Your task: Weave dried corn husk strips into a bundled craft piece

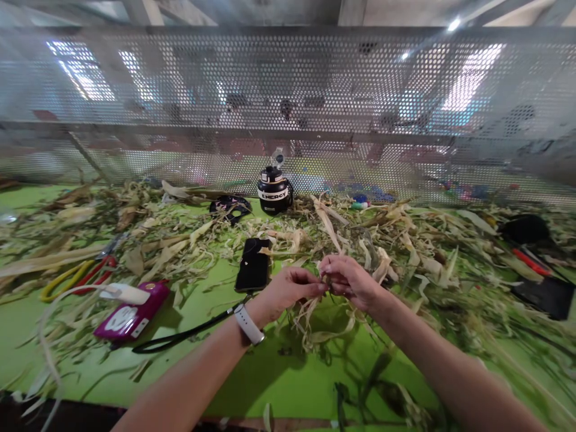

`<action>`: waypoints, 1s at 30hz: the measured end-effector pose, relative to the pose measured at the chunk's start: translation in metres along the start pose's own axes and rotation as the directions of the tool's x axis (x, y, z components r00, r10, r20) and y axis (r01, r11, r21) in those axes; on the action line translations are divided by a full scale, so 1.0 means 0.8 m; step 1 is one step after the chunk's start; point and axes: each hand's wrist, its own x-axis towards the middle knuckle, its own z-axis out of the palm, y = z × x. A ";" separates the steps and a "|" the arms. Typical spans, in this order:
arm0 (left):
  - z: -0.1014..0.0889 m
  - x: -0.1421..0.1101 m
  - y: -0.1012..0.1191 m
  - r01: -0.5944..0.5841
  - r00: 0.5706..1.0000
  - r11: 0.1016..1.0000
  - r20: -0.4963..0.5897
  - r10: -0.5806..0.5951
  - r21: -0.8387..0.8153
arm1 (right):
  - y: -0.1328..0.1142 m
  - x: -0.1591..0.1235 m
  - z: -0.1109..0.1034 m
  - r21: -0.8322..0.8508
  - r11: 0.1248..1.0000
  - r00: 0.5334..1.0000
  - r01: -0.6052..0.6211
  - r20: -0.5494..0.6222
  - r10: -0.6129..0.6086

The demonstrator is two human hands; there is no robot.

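Note:
My left hand [297,289] and my right hand [348,279] meet above the middle of the green table [270,372]. Both are closed, thumbs and fingertips pinching at one spot. Pale, dry husk strips [310,327] hang from between them toward the tabletop. The fingers partly cover the pinched part, so its exact shape cannot be made out. A white-banded watch [249,324] is on my left wrist. Close to my left hand lies a black phone [252,270], with a black strap [193,330] running along its near side.
Heaps of husk scraps [405,240] spread across the table. At left are scissors [85,276] and a purple power bank [132,315] with a white cable. A black bottle [274,195] stands before a perforated metal screen [279,78]. A red-handled tool [531,262] lies at right.

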 end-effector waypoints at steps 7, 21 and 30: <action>-0.001 0.005 0.000 -0.268 0.915 0.951 -0.268 0.301 0.151 | -0.010 0.000 -0.013 -0.098 0.985 0.983 0.140 -0.104 -0.150; -0.001 -0.005 -0.008 -0.527 0.710 0.564 -0.034 0.703 0.636 | 0.002 0.011 -0.023 -0.848 0.477 0.910 0.230 0.015 -0.414; 0.001 -0.002 -0.006 -0.351 0.925 0.880 -0.029 0.380 0.319 | 0.010 0.016 -0.026 -0.839 0.504 0.927 0.205 0.001 -0.374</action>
